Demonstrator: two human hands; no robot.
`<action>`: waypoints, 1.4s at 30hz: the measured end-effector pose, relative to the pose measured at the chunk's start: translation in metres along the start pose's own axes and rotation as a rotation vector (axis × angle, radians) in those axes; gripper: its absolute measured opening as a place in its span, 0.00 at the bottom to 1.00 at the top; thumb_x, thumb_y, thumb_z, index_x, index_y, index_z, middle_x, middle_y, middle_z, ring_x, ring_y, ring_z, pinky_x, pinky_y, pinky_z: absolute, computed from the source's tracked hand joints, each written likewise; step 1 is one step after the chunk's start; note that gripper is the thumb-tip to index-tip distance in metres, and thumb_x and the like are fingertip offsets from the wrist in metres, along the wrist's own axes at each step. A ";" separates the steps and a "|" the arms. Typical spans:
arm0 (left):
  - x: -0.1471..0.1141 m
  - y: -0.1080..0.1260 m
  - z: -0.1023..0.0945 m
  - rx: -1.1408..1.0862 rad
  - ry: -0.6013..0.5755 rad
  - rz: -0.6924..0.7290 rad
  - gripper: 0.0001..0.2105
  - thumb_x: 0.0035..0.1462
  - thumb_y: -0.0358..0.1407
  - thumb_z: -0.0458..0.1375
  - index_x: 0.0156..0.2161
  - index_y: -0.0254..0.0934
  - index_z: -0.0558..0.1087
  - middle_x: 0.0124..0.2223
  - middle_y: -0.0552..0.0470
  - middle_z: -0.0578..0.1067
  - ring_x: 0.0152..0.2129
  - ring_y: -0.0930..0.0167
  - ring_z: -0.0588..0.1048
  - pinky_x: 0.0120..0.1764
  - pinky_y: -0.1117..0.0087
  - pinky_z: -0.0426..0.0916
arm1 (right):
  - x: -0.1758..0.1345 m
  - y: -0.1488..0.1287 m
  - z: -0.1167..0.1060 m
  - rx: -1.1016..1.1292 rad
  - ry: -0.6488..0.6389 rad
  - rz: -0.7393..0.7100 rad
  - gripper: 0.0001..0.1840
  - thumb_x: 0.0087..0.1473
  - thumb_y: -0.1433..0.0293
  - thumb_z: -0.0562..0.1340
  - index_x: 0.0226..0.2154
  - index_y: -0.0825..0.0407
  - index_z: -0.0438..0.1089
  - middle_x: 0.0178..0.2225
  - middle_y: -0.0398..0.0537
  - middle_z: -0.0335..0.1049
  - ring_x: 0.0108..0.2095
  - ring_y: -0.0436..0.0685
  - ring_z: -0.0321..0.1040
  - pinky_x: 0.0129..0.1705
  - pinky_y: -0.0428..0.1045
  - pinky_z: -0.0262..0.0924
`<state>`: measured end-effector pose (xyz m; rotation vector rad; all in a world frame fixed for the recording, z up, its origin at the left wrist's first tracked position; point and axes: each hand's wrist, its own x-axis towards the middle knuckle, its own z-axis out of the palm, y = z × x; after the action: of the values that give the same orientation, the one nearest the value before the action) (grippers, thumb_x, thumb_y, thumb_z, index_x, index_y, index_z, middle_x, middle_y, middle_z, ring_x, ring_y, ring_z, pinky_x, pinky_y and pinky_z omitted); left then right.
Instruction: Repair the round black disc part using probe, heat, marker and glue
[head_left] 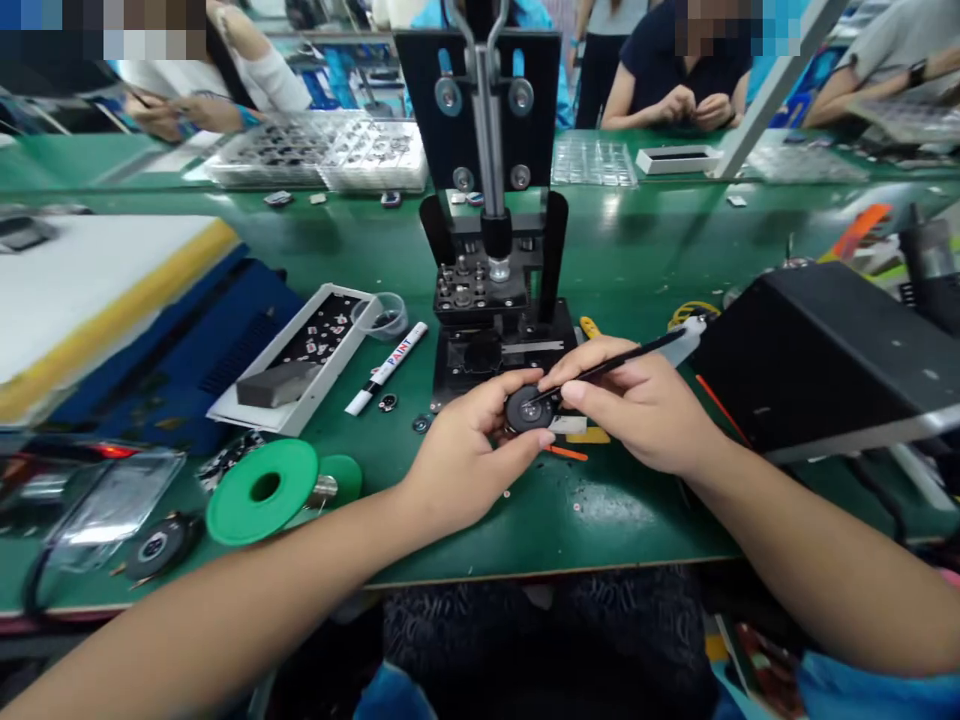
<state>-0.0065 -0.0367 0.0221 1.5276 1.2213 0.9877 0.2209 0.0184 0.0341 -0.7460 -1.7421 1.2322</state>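
Note:
My left hand [461,455] holds a round black disc-shaped part [529,410], like a watch body, between thumb and fingers. Its face, with a small ringed centre, is turned up toward me. In my right hand [645,410] are slim black tweezers [626,357], gripped like a pen. Their tip reaches the middle of the disc. Both hands are above the green bench, just in front of a black press fixture [499,270]. Under the hands lie an orange strip [566,453] and a yellow-handled tool [590,436], partly covered.
To the left are a paint marker [386,370], a white tray of small parts [341,370], a clear cup [384,318] and a green solder spool [262,490]. A black box [840,350] stands right. Across the bench, people sit by clear plastic trays [375,155].

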 end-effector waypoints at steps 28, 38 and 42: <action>0.002 -0.005 0.006 -0.136 -0.058 -0.007 0.36 0.62 0.44 0.71 0.71 0.31 0.76 0.57 0.40 0.88 0.42 0.63 0.87 0.45 0.61 0.85 | -0.003 -0.002 -0.002 -0.040 0.054 -0.045 0.03 0.70 0.65 0.76 0.41 0.43 0.89 0.43 0.45 0.89 0.42 0.54 0.90 0.46 0.45 0.84; 0.003 0.001 0.002 -0.101 -0.032 -0.003 0.34 0.62 0.45 0.73 0.69 0.31 0.78 0.57 0.41 0.89 0.41 0.64 0.88 0.45 0.63 0.85 | 0.001 -0.001 -0.001 0.034 0.047 -0.019 0.02 0.69 0.66 0.76 0.41 0.45 0.87 0.42 0.46 0.89 0.43 0.54 0.88 0.47 0.48 0.84; 0.001 0.005 0.000 -0.061 -0.028 -0.004 0.30 0.63 0.44 0.73 0.67 0.34 0.80 0.56 0.43 0.90 0.39 0.65 0.87 0.41 0.65 0.84 | 0.003 0.001 0.000 0.061 0.000 -0.037 0.02 0.68 0.67 0.75 0.41 0.46 0.87 0.42 0.45 0.87 0.43 0.53 0.87 0.48 0.48 0.82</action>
<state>-0.0052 -0.0360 0.0273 1.4863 1.1644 0.9892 0.2196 0.0211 0.0343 -0.6751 -1.7038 1.2545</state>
